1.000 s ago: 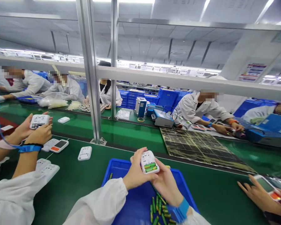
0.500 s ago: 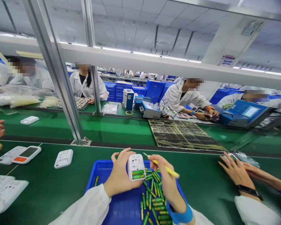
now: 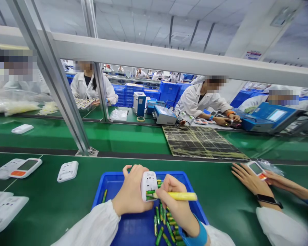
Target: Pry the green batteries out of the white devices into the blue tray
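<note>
My left hand (image 3: 132,188) grips a small white plastic device (image 3: 150,179), its back turned toward me. Green batteries (image 3: 150,192) sit in the open compartment at its lower end. A yellow-handled tool (image 3: 183,196) is held in my right hand (image 3: 176,201), fingers closed round it. Its narrow end meets the battery compartment; the tip itself is hard to make out. Below both hands lies a blue tray (image 3: 133,225) with several loose green batteries (image 3: 160,235), mostly on its right side.
White devices (image 3: 67,171) lie on the green bench to the left, one with a screen and orange button (image 3: 25,168). At right, a co-worker's hands (image 3: 256,181) handle a similar device. A metal post (image 3: 59,85) and a dark gridded mat (image 3: 202,141) stand beyond.
My right hand has brought the tool from beside the device's upper right down to its battery compartment. The device has turned slightly. The co-worker's device at right now shows its screen.
</note>
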`<state>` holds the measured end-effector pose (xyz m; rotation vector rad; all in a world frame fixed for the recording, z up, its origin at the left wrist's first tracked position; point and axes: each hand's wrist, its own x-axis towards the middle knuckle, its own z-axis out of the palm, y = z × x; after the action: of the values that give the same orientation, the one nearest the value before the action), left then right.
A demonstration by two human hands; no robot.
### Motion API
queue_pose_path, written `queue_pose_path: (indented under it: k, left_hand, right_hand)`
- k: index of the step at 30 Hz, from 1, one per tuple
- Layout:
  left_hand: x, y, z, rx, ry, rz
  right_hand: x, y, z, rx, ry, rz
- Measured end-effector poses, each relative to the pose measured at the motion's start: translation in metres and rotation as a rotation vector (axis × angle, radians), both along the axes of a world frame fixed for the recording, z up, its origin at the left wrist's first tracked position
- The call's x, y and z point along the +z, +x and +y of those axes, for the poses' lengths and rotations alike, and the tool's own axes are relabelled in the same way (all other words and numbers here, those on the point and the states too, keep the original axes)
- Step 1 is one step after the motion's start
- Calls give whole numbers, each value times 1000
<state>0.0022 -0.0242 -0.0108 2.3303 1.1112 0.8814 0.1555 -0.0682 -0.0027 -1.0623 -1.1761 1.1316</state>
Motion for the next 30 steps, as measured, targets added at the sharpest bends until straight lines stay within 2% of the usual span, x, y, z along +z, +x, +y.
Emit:
queue_pose_path:
  k: [5, 8, 11, 15, 18, 22, 27, 30]
  left_hand:
    - [0, 0, 0, -18, 3, 12]
    - [0, 0, -1, -26, 11, 25]
    - [-1, -1, -2, -31, 55, 87]
    - [-6, 1, -2, -45, 238, 260]
    - [-12, 6, -1, -51, 332, 343]
    - [-18, 13, -2, -86, 340, 364]
    - [-20, 15, -6, -165, 298, 439]
    - [-13, 8, -6, -68, 249, 436]
  right_hand:
    - [0, 2, 1, -27, 16, -79]
    - [-1, 2, 0, -40, 87, -209]
    - [-2, 1, -4, -55, 229, -464]
    - [-4, -8, -13, -87, 475, -876]
    - [-5, -14, -18, -127, 578, -1071]
    - [-8, -21, -21, -180, 538, -1229]
    - [-12, -25, -18, -159, 377, -1440]
    - [-14, -18, -11, -160, 264, -1452]
